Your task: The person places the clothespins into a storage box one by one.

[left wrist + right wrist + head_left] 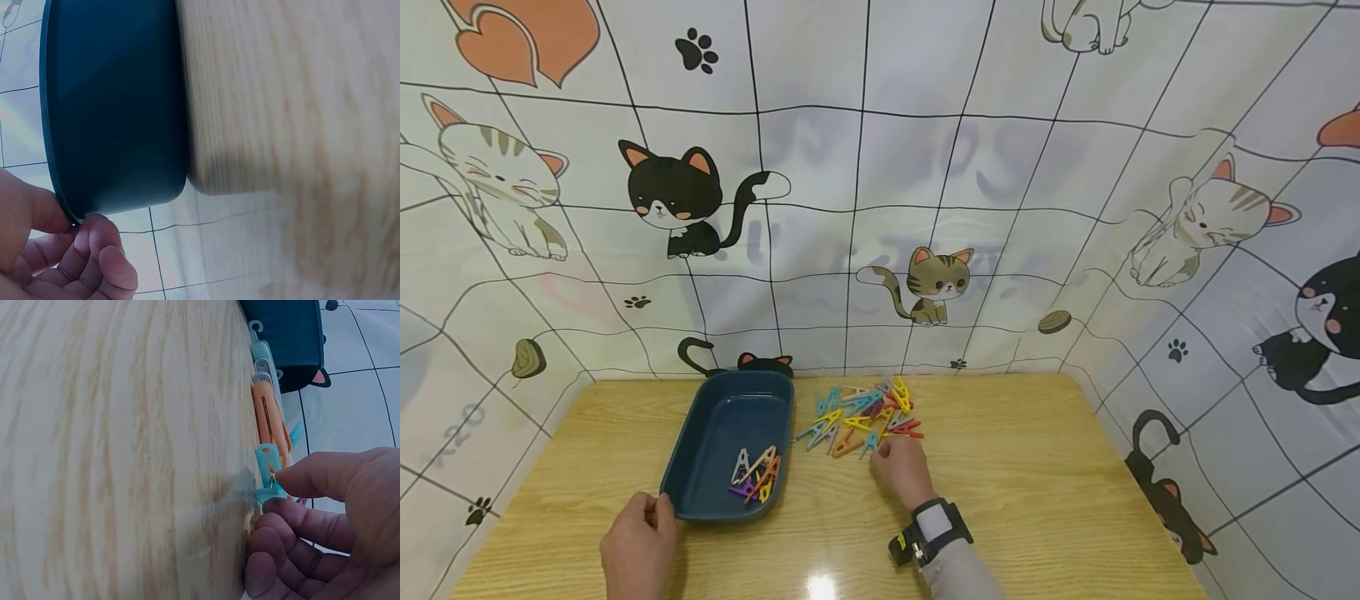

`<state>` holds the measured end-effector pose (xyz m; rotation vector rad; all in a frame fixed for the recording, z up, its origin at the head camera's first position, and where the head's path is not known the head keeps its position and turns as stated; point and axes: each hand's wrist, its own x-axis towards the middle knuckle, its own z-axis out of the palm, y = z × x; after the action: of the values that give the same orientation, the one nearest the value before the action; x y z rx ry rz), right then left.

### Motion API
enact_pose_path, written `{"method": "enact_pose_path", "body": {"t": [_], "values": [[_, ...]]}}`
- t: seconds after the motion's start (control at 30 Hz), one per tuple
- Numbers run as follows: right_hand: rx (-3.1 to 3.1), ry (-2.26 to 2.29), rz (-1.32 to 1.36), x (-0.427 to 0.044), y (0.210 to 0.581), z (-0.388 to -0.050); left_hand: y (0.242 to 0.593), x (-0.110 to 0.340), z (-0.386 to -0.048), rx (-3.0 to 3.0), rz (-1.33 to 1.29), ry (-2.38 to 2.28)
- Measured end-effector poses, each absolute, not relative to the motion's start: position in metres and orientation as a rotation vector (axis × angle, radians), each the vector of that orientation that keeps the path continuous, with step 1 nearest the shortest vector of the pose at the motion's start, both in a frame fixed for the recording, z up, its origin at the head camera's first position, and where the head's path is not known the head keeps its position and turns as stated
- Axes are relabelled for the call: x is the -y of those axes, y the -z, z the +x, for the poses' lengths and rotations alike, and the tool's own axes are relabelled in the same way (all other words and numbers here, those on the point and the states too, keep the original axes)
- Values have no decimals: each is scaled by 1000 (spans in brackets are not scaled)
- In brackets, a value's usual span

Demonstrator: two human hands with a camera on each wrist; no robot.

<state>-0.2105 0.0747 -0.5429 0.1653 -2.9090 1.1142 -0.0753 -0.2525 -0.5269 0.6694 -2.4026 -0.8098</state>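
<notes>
A dark blue tray (703,467) stands on the left of the table with several clothespins (763,475) at its near right side. My left hand (638,542) pinches the rim at the tray's near left corner; in the left wrist view, thumb and fingers meet at that edge. Right of the tray lies a loose pile of colourful clothespins (856,422). At its near edge my right hand (904,471) has thumb and forefinger on a light blue clothespin (267,457), pinching it close to the tabletop. An orange clothespin (269,415) lies just beyond it.
The wooden table (1015,483) meets a white cat-print sheet (820,242) at the back and sides. A strap with a small camera (904,546) is on the right wrist.
</notes>
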Motion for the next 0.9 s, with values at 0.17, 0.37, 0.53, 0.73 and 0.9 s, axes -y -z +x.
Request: {"method": "enact_pose_path", "body": {"t": [0.17,0.37,0.53,0.73,0.9], "values": [[2917,-1101,165,-75,543,-210,526,252,-75,2402,677,813],[2926,-1074,162,-75,544,-211,526,252,-75,2400,673,815],[2931,-1064,155,-75,544,-212,526,252,-75,2402,687,813],[2950,-1064,117,-75,545,-211,527,251,-75,2402,676,812],[2935,-1087,109,-75,541,-209,527,251,-75,2393,677,801]]}}
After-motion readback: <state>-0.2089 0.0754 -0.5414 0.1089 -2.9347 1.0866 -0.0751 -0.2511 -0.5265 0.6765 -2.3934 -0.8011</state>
